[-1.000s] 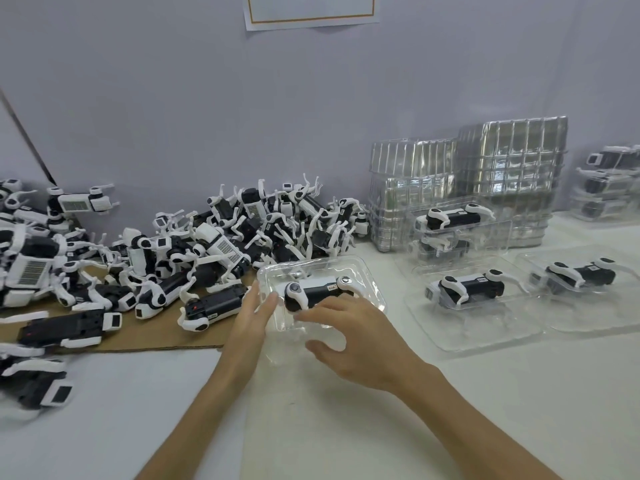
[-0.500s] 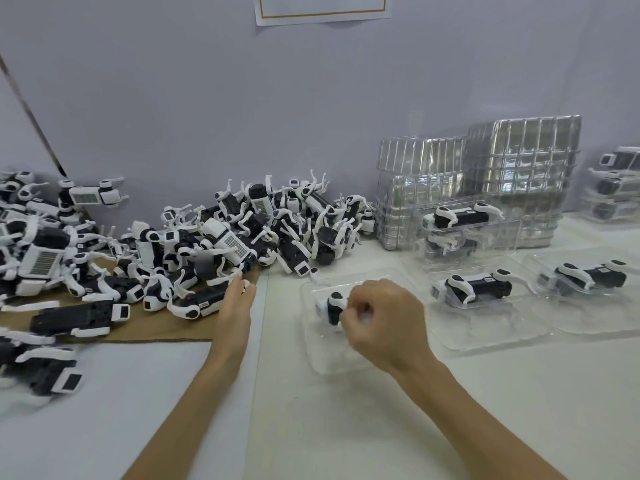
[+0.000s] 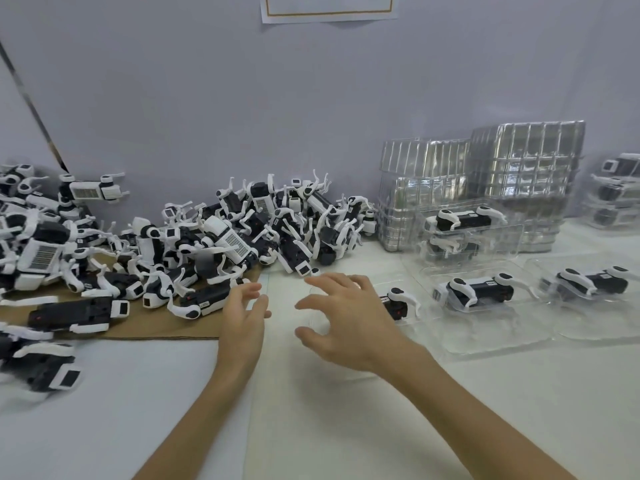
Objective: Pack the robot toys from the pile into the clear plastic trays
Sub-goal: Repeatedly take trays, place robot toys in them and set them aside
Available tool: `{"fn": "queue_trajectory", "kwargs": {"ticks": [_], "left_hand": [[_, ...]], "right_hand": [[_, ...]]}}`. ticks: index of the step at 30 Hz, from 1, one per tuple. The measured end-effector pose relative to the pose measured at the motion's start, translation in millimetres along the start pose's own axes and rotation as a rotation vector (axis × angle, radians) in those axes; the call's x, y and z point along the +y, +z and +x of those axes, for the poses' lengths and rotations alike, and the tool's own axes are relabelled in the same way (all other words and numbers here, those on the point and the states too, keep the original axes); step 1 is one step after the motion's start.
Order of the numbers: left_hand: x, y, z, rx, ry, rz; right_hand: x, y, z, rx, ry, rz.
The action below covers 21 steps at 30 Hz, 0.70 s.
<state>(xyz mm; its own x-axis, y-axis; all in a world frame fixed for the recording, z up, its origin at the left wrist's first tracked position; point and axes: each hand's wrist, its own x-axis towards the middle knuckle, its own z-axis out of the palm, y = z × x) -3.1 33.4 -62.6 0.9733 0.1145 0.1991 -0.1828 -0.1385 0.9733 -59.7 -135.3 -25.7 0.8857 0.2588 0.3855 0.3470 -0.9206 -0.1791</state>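
1. Robot toys (image 3: 225, 237) are heaped in a big tangled black-and-white pile at the left and middle, up against the wall. Part of it sits on a sheet of cardboard (image 3: 145, 327) and part on the white counter (image 3: 346, 427).
2. Left hand (image 3: 242, 317) is at the near edge of the pile, fingers loose and spread, gripping nothing. It's just beside a toy lying on its side (image 3: 204, 301); can't tell if it's touching.
3. Right hand (image 3: 346, 323) hovers right next to the left one, fingers splayed wide and also empty.
4. It's above a clear tray (image 3: 412, 323), and one packed toy (image 3: 398, 303) pokes out from behind the hand.
5. Further right, two more trays lie side by side, a middle tray (image 3: 485, 341) and a far tray (image 3: 606, 327), each with one toy in it.
6. Behind those is a tall stack of empty trays (image 3: 530, 161), with a filled tray (image 3: 464, 220) sitting in front of it.
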Motion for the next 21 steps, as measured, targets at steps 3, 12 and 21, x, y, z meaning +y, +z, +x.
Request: {"fn": "queue_trajectory", "kwargs": {"ticks": [3,12,21], "left_hand": [[0.0,-2.9,3.6,0.031,-0.012,-0.015],[1.0,0.2,0.1,0.016,-0.028,0.001],[-0.4,1.2,0.1,0.014,-0.030,-0.002]], "right_hand": [[16.7,-0.1,7.4,-0.127,0.158,-0.017],[61.7,-22.1,-13.5,-0.147,0.301,-0.055],[125.0,-60.2,-56.0,-0.196,0.338,-0.092]]}}
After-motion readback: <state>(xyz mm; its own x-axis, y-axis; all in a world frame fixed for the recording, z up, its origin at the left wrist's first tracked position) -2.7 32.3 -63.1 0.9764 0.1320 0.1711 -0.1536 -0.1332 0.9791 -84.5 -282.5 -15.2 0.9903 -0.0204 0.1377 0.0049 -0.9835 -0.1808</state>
